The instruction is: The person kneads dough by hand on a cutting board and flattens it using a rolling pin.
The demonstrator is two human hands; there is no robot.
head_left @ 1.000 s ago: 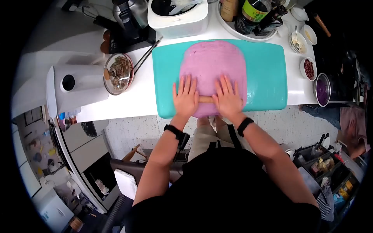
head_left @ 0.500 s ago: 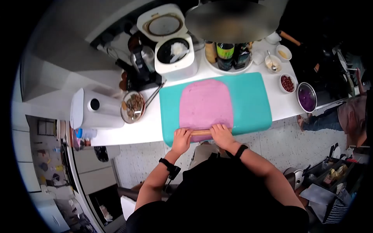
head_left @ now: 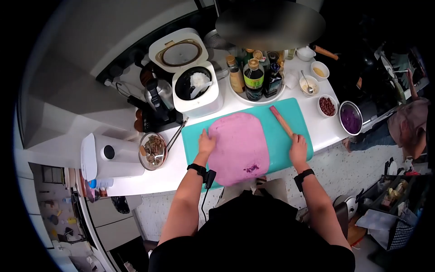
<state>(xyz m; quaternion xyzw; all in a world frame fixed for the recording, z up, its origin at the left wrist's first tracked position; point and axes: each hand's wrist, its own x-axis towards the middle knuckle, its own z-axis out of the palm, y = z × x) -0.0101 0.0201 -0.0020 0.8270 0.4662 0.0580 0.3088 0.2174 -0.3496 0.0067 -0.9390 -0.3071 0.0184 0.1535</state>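
A wide, flat sheet of pink-purple dough [head_left: 238, 140] lies on the teal mat [head_left: 283, 154], with dark purple bits near its front edge. My right hand [head_left: 297, 150] is wrapped round one end of a wooden rolling pin [head_left: 282, 121], which lies slantwise over the mat to the right of the dough. Its far end is stained pink. At the dough's left edge is my left hand [head_left: 207, 143], fingers stretched out and holding nothing.
An open rice cooker [head_left: 199, 106] and a tray of bottles [head_left: 253, 81] stand behind the mat. Left are chopsticks [head_left: 176, 136], a glass bowl [head_left: 153, 152] and a white appliance [head_left: 115, 156]. Small bowls [head_left: 327, 105] and a purple-filled metal bowl [head_left: 351, 119] sit right. Another person [head_left: 403, 129] is at far right.
The rolling pin has left the dough's front edge, and my right hand has carried it right. My left hand has let go of it and moved to the dough's left edge.
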